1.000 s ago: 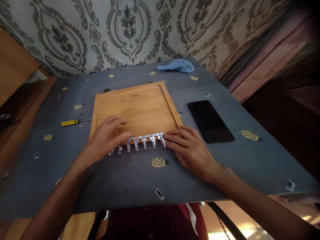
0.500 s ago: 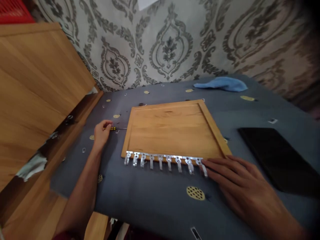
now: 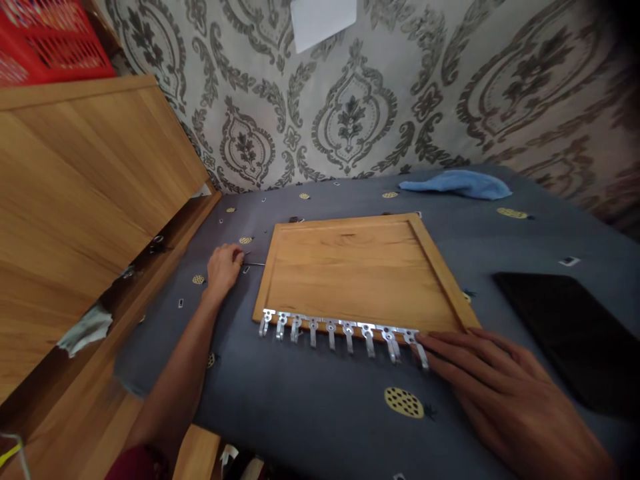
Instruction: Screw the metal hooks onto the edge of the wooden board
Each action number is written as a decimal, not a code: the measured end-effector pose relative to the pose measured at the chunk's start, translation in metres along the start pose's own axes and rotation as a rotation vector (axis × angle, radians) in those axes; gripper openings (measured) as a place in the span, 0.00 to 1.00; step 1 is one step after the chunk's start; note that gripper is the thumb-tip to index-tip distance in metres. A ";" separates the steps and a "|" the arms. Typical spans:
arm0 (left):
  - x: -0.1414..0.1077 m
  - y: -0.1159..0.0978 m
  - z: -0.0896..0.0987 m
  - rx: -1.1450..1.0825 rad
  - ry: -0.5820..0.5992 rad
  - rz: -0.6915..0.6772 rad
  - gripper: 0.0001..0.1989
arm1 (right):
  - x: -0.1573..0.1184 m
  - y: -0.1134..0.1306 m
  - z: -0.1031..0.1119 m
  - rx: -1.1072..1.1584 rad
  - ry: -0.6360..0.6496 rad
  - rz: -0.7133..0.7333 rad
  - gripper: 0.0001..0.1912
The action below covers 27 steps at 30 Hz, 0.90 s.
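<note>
A wooden panel [image 3: 350, 273] with a raised rim lies flat on the grey cloth. Along its near edge runs a metal hook rail [image 3: 340, 327] with several hooks hanging over the edge. My left hand [image 3: 225, 268] is closed around a screwdriver [image 3: 254, 264] left of the panel. The screwdriver's thin shaft points right, its tip at the panel's left edge; the handle is mostly covered by my fingers. My right hand [image 3: 505, 387] lies with fingers stretched over the panel's near right corner, touching the rail's right end. Its thumb is hidden.
A black tablet-like slab [image 3: 570, 333] lies to the right. A blue cloth [image 3: 460, 183] is at the back by the patterned wall. On the left stands a wooden cabinet [image 3: 90, 193] with a red basket [image 3: 60, 47] on top.
The view has tilted up and left, showing more of the basket. My left hand has turned on the screwdriver, covering its yellow handle. The right hand stays on the corner.
</note>
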<state>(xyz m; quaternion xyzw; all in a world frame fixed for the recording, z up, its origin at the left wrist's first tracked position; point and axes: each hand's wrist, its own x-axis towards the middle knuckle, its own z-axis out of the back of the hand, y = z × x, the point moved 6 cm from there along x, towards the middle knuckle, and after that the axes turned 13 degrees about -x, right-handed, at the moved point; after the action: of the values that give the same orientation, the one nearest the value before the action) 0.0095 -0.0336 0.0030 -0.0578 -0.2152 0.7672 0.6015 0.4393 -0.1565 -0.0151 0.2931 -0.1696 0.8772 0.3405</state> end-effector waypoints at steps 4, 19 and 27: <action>0.016 -0.010 -0.002 0.062 0.094 0.067 0.17 | 0.010 0.009 0.010 -0.107 -0.048 0.139 0.20; 0.046 -0.006 -0.008 0.225 0.400 0.161 0.17 | 0.010 0.009 0.012 -0.049 0.121 -0.070 0.15; 0.043 -0.016 -0.003 0.248 0.353 0.082 0.17 | 0.007 0.008 0.008 0.004 0.123 -0.109 0.13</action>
<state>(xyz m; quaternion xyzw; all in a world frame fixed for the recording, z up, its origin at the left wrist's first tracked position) 0.0133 0.0109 0.0136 -0.1255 -0.0080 0.7897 0.6005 0.4328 -0.1626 -0.0055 0.2480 -0.1302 0.8741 0.3968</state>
